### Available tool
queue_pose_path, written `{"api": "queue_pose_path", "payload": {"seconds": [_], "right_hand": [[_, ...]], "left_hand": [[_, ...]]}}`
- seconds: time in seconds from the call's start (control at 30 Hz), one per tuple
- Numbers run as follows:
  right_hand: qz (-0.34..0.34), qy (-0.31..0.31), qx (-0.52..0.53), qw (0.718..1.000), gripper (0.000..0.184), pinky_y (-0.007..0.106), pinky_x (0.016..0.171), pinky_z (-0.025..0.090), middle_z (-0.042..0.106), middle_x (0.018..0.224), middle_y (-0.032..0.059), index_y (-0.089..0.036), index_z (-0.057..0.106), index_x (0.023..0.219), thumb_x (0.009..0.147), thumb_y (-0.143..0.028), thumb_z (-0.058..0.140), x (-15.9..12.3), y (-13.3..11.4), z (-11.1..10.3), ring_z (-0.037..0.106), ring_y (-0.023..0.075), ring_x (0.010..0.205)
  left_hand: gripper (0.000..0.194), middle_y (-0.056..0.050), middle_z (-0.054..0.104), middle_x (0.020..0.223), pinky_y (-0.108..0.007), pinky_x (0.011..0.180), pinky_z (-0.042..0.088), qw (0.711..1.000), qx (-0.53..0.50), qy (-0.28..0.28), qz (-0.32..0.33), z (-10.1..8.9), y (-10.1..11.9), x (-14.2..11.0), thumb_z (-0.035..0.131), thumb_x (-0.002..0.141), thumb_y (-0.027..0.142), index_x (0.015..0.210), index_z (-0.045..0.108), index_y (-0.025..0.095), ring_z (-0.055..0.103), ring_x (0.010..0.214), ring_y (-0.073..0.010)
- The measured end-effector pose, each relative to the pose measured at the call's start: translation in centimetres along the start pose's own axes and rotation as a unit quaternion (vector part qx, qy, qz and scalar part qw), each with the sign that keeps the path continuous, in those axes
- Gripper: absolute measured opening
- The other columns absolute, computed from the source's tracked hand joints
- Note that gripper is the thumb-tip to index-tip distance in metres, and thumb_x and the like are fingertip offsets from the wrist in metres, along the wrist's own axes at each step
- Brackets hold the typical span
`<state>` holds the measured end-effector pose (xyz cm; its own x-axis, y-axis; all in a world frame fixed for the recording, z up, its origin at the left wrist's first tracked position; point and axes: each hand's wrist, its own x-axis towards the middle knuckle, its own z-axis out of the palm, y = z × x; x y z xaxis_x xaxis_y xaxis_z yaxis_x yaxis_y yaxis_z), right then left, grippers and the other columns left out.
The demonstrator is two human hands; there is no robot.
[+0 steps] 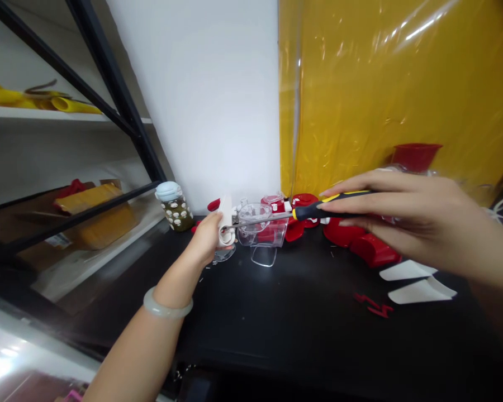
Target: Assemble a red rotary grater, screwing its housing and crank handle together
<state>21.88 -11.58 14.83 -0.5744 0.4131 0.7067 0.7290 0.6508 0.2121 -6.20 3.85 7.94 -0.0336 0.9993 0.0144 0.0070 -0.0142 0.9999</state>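
Observation:
My left hand [208,237] is closed around a white plastic part [225,215] with a round, hollow end turned toward the right. In my right hand [411,215] is a screwdriver [314,211] with a black and yellow handle. Its long metal shaft points left, and the tip meets the opening of the white part; how deep it goes in I cannot tell. Just behind the shaft stands a clear plastic container [272,231], with red plastic parts [305,202] around it. Below my right hand lie red curved pieces [373,245].
Two white curved pieces [421,290] and small red pieces [373,306] lie on the black table [293,329] at the right. A bottle with a light blue lid [174,206] stands at the back left. Shelves with a black frame [104,72] rise on the left.

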Motion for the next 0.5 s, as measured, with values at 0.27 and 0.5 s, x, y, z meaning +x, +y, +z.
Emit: {"api": "queue_pose_path", "payload": {"seconds": [0.27,0.5], "right_hand": [[0.037,-0.012,0.023,0.999,0.028,0.026,0.074,0.051,0.069,0.105,0.0081,-0.019,0.065,0.119,0.093,-0.026,0.056,-0.2,-0.4,1.6,0.067,0.0158,0.088],[0.083,-0.024,0.044,0.995,0.027,0.031,0.070,0.050,0.071,0.092,0.0066,-0.022,0.067,0.110,0.094,-0.037,0.052,0.0,0.0,2.0,0.067,0.0207,0.081]], "left_hand": [[0.023,-0.001,0.060,0.056,-0.022,0.029,0.041,1.000,0.024,0.015,-0.002,0.1,-0.6,0.8,0.040,0.094,0.024,0.104,0.057,0.013,0.058,0.037,-0.0171],[0.022,0.000,0.062,0.056,-0.023,0.030,0.042,0.999,0.047,-0.012,0.009,0.3,-0.9,0.4,0.042,0.092,0.024,0.103,0.058,0.014,0.058,0.038,-0.0182]]}}
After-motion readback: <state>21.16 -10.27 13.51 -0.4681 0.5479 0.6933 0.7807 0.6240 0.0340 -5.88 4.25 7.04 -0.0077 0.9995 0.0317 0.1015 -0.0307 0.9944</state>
